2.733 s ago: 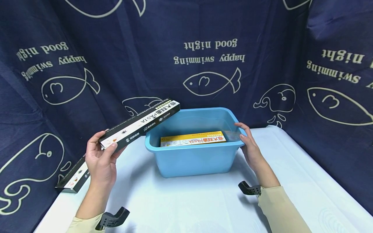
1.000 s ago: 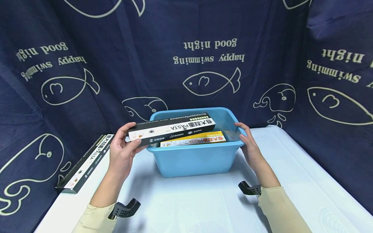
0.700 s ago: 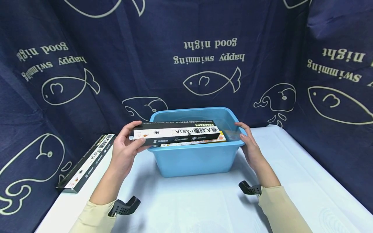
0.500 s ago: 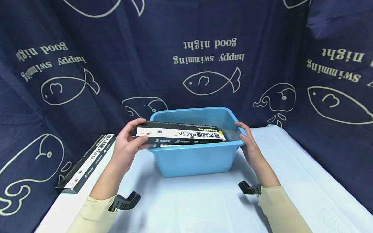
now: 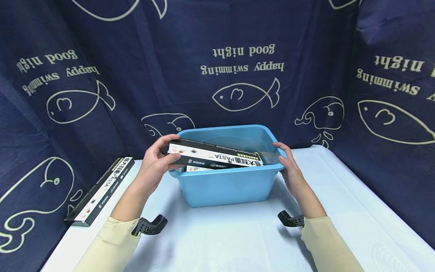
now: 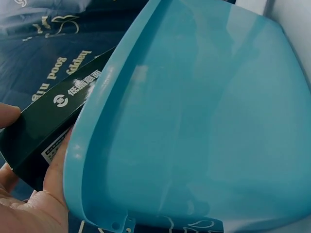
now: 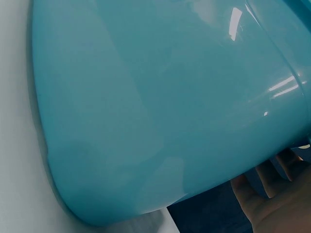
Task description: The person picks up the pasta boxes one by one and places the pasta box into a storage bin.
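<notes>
In the head view my left hand (image 5: pixel 158 162) grips the near-left end of a long black pasta box (image 5: pixel 217 154), thumb in front and fingers behind. The box slants down to the right into a light blue plastic bin (image 5: pixel 227 189), its held end raised at the left rim. Under it lies a yellow and white pasta box (image 5: pixel 198 169), mostly covered. My right hand (image 5: pixel 290 166) holds the bin's right rim. The left wrist view shows the black box's dark side (image 6: pixel 53 107) beside the rim. In the right wrist view, right-hand fingers (image 7: pixel 265 179) lie along the bin's wall.
A second black pasta box (image 5: pixel 102 190) lies slanted on the white-covered table (image 5: pixel 217 241), left of the bin. Dark blue fabric (image 5: pixel 244 34) with fish drawings hangs behind and at both sides, close to the bin's back.
My left hand has carried the black pasta box rightward from outside the bin's left, over and into it. The box's far end has dropped, covering most of the yellow box. My right hand stayed put.
</notes>
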### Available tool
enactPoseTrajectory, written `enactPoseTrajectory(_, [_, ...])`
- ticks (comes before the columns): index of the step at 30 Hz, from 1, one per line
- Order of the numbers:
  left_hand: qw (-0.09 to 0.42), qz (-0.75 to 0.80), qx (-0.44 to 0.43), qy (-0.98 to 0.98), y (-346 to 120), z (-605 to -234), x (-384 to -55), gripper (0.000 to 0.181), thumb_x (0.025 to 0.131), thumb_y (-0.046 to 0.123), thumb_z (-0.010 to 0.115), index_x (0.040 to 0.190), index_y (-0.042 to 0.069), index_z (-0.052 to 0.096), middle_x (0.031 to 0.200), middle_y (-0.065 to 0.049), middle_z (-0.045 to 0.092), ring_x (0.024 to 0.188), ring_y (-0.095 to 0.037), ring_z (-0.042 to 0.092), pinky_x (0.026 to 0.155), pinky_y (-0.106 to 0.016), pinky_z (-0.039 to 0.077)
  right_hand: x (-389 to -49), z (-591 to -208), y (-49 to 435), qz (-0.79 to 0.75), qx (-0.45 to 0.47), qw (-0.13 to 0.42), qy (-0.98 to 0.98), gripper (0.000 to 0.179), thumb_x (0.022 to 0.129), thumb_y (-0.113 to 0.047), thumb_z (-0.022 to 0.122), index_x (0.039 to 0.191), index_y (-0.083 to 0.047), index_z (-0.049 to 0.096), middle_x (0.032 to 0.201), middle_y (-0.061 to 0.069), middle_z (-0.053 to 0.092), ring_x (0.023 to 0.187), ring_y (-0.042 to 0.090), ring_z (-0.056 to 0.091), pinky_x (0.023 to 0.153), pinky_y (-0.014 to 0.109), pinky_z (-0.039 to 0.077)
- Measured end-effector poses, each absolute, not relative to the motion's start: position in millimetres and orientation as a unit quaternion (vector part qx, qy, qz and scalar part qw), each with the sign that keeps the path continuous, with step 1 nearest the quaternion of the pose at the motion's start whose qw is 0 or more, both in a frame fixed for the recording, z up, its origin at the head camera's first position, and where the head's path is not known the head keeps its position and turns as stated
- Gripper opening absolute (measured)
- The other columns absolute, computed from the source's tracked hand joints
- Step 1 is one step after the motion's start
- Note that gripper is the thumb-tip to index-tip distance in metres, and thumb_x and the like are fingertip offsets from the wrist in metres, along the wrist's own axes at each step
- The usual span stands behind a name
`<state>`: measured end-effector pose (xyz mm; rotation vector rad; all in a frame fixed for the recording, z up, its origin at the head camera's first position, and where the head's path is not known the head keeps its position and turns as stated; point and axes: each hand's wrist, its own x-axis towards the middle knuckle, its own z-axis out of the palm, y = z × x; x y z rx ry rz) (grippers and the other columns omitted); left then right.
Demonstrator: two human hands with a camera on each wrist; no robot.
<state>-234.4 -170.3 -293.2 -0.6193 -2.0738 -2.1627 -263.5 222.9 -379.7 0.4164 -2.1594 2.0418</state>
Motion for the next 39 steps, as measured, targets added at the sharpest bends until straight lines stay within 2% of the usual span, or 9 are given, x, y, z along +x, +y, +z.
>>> enactPoseTrajectory(7, [0.017, -0.682, -0.191, -0.706, -166.7, -293.2, -239.4, 0.050, 0.090, -0.004, 0.058, 0.138, 0.007, 0.048, 0.128, -0.007, 0.044, 0.097, -0.014, 0.069, 0.083, -0.033, 0.060, -260.6, -381.2, 224.0, 0.679, 0.133, 0.071, -0.718, 0.053, 0.097, -0.034, 0.036, 0.149, -0.030, 0.030, 0.168, 0.006, 0.003, 0.153, 0.042, 0.004, 0.117, 0.073, 0.001])
enactPoseTrajectory(15, [-0.005, -0.651, -0.189, -0.735, -164.8, -288.6, -241.0, 0.052, 0.088, -0.003, 0.060, 0.138, 0.004, 0.049, 0.129, -0.008, 0.045, 0.092, -0.015, 0.070, 0.082, -0.039, 0.061, -260.9, -381.8, 222.9, 0.676, 0.132, 0.071, -0.722, 0.053, 0.096, -0.034, 0.036, 0.149, -0.030, 0.030, 0.168, 0.006, 0.003, 0.153, 0.042, 0.003, 0.116, 0.074, 0.000])
enactPoseTrajectory(20, [-0.019, -0.634, -0.192, -0.749, -163.5, -286.2, -242.6, 0.053, 0.088, 0.000, 0.062, 0.139, 0.007, 0.050, 0.132, -0.008, 0.045, 0.094, -0.015, 0.070, 0.083, -0.042, 0.061, -261.6, -381.5, 221.8, 0.682, 0.132, 0.065, -0.716, 0.053, 0.096, -0.034, 0.036, 0.148, -0.031, 0.031, 0.168, 0.006, 0.003, 0.153, 0.043, 0.003, 0.117, 0.073, 0.000])
enactPoseTrajectory(30, [-0.071, -0.592, -0.199, -0.778, -160.9, -279.5, -251.1, 0.062, 0.089, 0.009, 0.071, 0.145, 0.023, 0.050, 0.134, -0.008, 0.050, 0.095, -0.014, 0.070, 0.090, -0.044, 0.059, -262.2, -379.9, 222.0, 0.683, 0.137, 0.065, -0.715, 0.052, 0.097, -0.034, 0.036, 0.148, -0.032, 0.031, 0.168, 0.006, 0.002, 0.153, 0.042, 0.004, 0.117, 0.073, 0.000])
enactPoseTrajectory(35, [-0.081, -0.562, -0.201, -0.798, -159.9, -277.9, -250.5, 0.063, 0.088, 0.012, 0.073, 0.145, 0.026, 0.049, 0.136, -0.009, 0.053, 0.099, -0.014, 0.069, 0.089, -0.037, 0.059, -262.3, -380.8, 222.3, 0.681, 0.138, 0.067, -0.716, 0.053, 0.097, -0.034, 0.036, 0.149, -0.031, 0.030, 0.167, 0.006, 0.003, 0.153, 0.042, 0.004, 0.117, 0.074, 0.000])
enactPoseTrajectory(39, [-0.073, -0.553, -0.207, -0.804, -159.6, -276.9, -249.4, 0.066, 0.088, 0.009, 0.073, 0.146, 0.021, 0.045, 0.139, -0.010, 0.048, 0.106, -0.019, 0.066, 0.086, -0.032, 0.058, -262.4, -380.6, 221.4, 0.669, 0.139, 0.072, -0.726, 0.055, 0.097, -0.036, 0.036, 0.151, -0.030, 0.028, 0.168, 0.006, 0.003, 0.154, 0.043, 0.003, 0.115, 0.076, 0.000])
